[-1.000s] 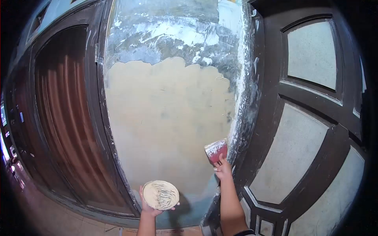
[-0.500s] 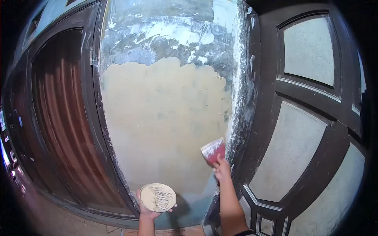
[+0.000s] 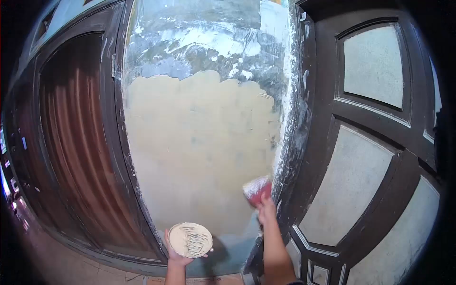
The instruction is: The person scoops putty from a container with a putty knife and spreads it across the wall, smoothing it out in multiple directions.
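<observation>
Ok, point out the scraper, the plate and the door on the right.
scraper (image 3: 257, 189), head view, on its red blade.
plate (image 3: 171, 239), head view, on its left rim.
door (image 3: 327, 95), head view, on its dark frame.

Left hand (image 3: 178, 251) cupped, right hand (image 3: 267, 211) raised — gripping

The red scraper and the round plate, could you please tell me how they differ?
The red scraper is flat-bladed and angular; the round plate is a disc. The red scraper, in the right hand, is up at the wall; the round plate, in the left hand, sits lower, off it. Both carry pale putty.
</observation>
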The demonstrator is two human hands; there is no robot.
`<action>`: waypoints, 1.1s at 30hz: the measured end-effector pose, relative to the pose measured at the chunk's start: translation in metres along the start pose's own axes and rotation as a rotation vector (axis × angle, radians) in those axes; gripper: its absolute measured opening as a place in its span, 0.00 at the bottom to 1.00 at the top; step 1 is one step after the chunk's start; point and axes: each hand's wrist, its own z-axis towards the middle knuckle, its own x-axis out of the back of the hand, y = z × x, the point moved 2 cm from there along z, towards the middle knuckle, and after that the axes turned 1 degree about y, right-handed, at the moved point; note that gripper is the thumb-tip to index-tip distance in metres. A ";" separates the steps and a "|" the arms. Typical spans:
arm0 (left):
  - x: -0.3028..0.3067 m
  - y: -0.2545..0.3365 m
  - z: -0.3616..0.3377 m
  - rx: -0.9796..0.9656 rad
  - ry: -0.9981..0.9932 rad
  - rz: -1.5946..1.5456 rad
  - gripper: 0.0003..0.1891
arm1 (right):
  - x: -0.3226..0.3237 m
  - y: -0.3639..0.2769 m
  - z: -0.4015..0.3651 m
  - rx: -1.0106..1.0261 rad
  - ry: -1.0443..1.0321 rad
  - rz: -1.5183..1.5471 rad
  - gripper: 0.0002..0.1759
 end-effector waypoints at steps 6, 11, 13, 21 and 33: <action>-0.008 -0.002 0.000 -0.008 0.010 -0.033 0.58 | 0.086 0.076 -0.004 -0.364 0.193 -0.038 0.23; -0.027 -0.003 -0.009 -0.003 -0.071 -0.147 0.60 | 0.235 0.215 -0.117 -0.654 0.282 0.198 0.20; -0.014 -0.002 -0.007 -0.025 -0.044 -0.076 0.60 | 0.171 0.166 -0.122 -0.612 0.317 0.102 0.16; 0.011 -0.015 0.041 0.024 0.033 -0.006 0.58 | -0.011 0.003 -0.092 -0.271 -0.234 -0.027 0.21; -0.048 -0.023 0.068 0.128 -0.208 0.054 0.58 | -0.134 -0.139 -0.129 0.886 -0.763 -1.076 0.17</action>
